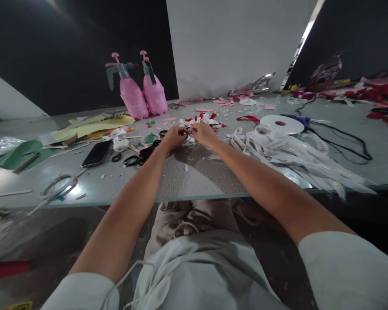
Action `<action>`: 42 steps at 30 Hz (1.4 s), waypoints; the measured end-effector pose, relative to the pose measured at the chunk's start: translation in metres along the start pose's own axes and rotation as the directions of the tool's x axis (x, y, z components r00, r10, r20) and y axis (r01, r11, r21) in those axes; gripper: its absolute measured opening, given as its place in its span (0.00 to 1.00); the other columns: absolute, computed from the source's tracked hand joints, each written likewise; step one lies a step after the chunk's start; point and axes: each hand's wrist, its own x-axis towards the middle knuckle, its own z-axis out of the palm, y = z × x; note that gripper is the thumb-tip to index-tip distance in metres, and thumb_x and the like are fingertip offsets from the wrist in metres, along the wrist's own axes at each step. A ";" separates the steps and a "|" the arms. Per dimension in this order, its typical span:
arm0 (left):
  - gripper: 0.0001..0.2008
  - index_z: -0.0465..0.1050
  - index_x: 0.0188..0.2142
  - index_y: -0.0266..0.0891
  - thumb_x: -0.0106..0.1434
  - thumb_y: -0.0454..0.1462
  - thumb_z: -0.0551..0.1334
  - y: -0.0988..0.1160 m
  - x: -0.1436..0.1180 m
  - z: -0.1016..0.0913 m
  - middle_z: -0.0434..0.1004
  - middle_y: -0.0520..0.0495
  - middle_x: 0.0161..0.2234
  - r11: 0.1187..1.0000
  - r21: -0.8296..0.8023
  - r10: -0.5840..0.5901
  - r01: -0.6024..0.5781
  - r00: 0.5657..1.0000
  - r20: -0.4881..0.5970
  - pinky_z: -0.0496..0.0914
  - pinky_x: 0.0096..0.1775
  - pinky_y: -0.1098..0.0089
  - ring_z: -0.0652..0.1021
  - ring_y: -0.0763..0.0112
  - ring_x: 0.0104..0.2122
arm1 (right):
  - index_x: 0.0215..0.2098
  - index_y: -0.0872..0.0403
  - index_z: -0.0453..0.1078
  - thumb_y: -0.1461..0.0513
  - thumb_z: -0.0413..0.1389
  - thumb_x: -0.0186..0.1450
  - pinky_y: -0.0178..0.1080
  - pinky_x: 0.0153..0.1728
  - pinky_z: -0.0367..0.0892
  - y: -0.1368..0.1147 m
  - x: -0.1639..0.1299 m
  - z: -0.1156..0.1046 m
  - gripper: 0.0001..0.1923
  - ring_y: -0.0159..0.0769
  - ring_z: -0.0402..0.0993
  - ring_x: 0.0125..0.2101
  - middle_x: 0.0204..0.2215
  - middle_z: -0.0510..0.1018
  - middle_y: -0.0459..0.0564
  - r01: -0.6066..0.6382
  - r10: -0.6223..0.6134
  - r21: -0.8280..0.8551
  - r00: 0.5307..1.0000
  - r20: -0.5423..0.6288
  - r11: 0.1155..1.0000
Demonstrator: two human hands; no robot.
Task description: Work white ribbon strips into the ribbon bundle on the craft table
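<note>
head view: the left hand (173, 137) and right hand (203, 131) meet fingertip to fingertip over a small pile of red and white ribbon scraps (203, 119), both pinched shut on something too small to tell. black scissors (144, 154) lie just left, a white ribbon spool (282, 124) to the right.

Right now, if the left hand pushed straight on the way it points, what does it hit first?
Probably the heap of red and white ribbon scraps just beyond the left hand; depth is unclear, and the right hand touches it alongside.
</note>
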 end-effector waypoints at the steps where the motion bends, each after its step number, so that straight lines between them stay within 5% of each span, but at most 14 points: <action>1: 0.18 0.83 0.40 0.33 0.54 0.37 0.59 0.000 0.000 0.000 0.72 0.50 0.24 1.000 0.000 -0.001 0.001 1.000 0.002 0.61 0.33 0.70 0.67 0.71 0.27 | 0.37 0.58 0.79 0.61 0.52 0.75 0.34 0.35 0.57 0.000 0.000 0.000 0.15 0.34 0.73 0.31 0.28 0.79 0.52 0.001 -0.001 0.004 1.000 0.002 1.000; 16: 0.16 0.81 0.36 0.34 0.60 0.44 0.61 0.003 -0.004 -0.002 0.72 0.50 0.24 0.999 -0.048 0.022 -0.019 0.997 0.072 0.59 0.32 0.70 0.66 0.73 0.27 | 0.41 0.58 0.82 0.62 0.51 0.74 0.34 0.35 0.60 0.002 0.002 0.001 0.16 0.35 0.74 0.31 0.28 0.80 0.53 -0.020 0.019 0.026 1.000 0.015 0.999; 30: 0.16 0.85 0.39 0.33 0.58 0.38 0.61 -0.004 0.000 -0.001 0.76 0.48 0.27 1.000 -0.004 0.026 -0.026 0.996 0.083 0.63 0.37 0.68 0.68 0.71 0.29 | 0.38 0.58 0.81 0.62 0.52 0.74 0.35 0.34 0.58 0.007 0.004 0.006 0.15 0.36 0.74 0.34 0.29 0.81 0.54 -0.006 0.006 0.026 1.000 0.027 1.000; 42: 0.18 0.84 0.44 0.32 0.60 0.40 0.62 -0.011 0.001 0.002 0.79 0.45 0.32 0.999 0.019 0.031 -0.033 0.995 0.098 0.64 0.37 0.69 0.70 0.71 0.30 | 0.45 0.59 0.82 0.62 0.53 0.74 0.34 0.38 0.61 0.001 0.002 0.001 0.15 0.39 0.78 0.41 0.38 0.83 0.58 -0.010 0.012 -0.026 0.997 0.072 1.000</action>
